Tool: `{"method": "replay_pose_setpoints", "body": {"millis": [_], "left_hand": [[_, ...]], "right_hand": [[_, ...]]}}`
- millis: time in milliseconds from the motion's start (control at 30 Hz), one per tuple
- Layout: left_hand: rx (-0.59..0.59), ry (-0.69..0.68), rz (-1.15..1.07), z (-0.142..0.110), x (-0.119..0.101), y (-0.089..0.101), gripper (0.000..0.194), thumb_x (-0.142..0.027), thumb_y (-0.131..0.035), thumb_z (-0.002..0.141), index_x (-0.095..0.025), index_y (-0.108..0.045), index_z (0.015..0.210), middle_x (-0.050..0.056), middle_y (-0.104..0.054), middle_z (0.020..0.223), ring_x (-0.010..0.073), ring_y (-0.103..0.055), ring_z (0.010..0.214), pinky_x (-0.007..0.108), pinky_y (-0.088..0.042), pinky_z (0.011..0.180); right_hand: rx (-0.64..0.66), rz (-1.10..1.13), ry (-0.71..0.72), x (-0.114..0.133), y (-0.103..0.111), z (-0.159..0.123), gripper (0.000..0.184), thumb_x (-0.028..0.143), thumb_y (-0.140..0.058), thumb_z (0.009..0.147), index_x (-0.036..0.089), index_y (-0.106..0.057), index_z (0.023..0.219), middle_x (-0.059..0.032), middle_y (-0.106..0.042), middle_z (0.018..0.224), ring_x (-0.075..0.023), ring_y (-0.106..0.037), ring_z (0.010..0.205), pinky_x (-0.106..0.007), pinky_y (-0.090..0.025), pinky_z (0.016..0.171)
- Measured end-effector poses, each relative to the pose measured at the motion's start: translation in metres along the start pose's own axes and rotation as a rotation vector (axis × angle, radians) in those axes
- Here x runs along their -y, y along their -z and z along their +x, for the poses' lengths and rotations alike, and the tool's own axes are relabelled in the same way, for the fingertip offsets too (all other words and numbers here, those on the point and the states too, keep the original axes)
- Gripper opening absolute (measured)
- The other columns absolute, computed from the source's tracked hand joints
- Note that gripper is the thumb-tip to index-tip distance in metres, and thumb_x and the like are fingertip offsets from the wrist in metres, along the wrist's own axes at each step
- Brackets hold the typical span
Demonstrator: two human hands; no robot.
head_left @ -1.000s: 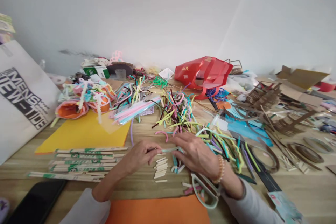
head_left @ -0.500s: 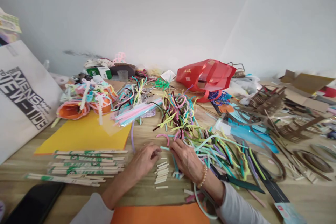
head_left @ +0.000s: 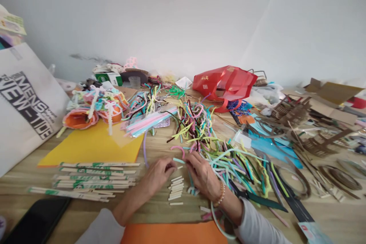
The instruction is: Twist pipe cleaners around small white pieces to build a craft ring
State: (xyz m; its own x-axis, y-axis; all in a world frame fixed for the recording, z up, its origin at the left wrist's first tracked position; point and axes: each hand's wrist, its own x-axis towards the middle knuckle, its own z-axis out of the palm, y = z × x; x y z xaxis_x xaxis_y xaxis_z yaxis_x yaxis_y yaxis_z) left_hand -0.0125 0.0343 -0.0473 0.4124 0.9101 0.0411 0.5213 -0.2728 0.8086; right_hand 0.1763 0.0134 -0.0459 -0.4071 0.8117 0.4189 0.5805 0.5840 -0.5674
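Right grip [head_left: 201, 177] pinched shut on a short pale-aqua straw piece [head_left: 178, 160], thin and straight, running between both hands; left grip [head_left: 158, 175] curled just beside its other end, contact unclear. Short wooden stick pieces [head_left: 175, 188] stacked just below; tangled pipe cleaners [head_left: 197, 129] just ahead of right grip.

Diffuse, fairly bright light falls evenly across the scene, and only faint, soft shadows are cast beneath the left hand [head_left: 158, 176] and right hand [head_left: 201, 175]. The white wall [head_left: 143, 19] is washed pale — while the wooden tabletop [head_left: 154, 213] is bowed by wide-angle distortion, and the canvas tote bag [head_left: 27, 110] is stretched toward the frame's edge.
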Motion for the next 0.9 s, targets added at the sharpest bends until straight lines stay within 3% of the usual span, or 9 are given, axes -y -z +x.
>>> {"method": "replay_pose_setpoints", "body": {"millis": [133,267,467,700,900], "left_hand": [[0.044,0.126,-0.541,0.005,-0.002,0.000,0.024,-0.037,-0.061,0.071,-0.013,-0.060,0.068,-0.002,-0.053,0.058,0.0116,-0.047,0.054,0.025,-0.038,0.055],[0.019,0.175,-0.770,0.006,-0.005,-0.004,0.029,-0.040,-0.068,0.065,-0.012,-0.064,0.071,-0.002,-0.055,0.058,0.0100,-0.048,0.053,0.023,-0.039,0.055],[0.007,0.148,-0.809,0.003,-0.008,-0.010,0.028,-0.039,-0.069,0.066,-0.012,-0.064,0.068,-0.002,-0.054,0.057,0.0101,-0.048,0.055,0.023,-0.040,0.055],[0.020,0.102,-0.743,0.000,-0.016,-0.008,0.026,-0.038,-0.067,0.068,-0.014,-0.057,0.070,-0.004,-0.051,0.059,0.0097,-0.047,0.055,0.022,-0.040,0.055],[0.034,0.045,-0.590,-0.002,-0.010,-0.010,0.021,-0.035,-0.059,0.077,-0.014,-0.056,0.072,-0.005,-0.046,0.056,0.0093,-0.042,0.053,0.020,-0.032,0.051]], "right_hand": [[-0.081,0.156,-0.068,0.005,0.002,0.001,0.015,0.012,-0.046,0.087,0.019,-0.056,0.096,-0.0053,-0.058,0.089,-0.0175,-0.055,0.083,-0.030,-0.045,0.075],[-0.064,0.327,-0.211,0.007,0.004,0.001,0.013,0.022,-0.050,0.087,0.017,-0.057,0.098,-0.0028,-0.060,0.082,-0.0148,-0.055,0.073,-0.026,-0.045,0.067],[-0.030,0.439,-0.279,0.008,0.006,0.001,0.021,0.034,-0.049,0.089,0.016,-0.061,0.092,-0.0018,-0.060,0.076,-0.0136,-0.052,0.067,-0.023,-0.042,0.062],[-0.021,0.333,-0.233,0.011,0.008,0.001,0.019,0.031,-0.049,0.088,0.017,-0.063,0.089,-0.0007,-0.058,0.071,-0.0128,-0.050,0.064,-0.023,-0.039,0.059],[-0.029,0.251,-0.166,0.014,0.007,0.001,0.018,0.026,-0.048,0.089,0.017,-0.063,0.086,-0.0020,-0.059,0.074,-0.0132,-0.052,0.066,-0.023,-0.040,0.061]]}}
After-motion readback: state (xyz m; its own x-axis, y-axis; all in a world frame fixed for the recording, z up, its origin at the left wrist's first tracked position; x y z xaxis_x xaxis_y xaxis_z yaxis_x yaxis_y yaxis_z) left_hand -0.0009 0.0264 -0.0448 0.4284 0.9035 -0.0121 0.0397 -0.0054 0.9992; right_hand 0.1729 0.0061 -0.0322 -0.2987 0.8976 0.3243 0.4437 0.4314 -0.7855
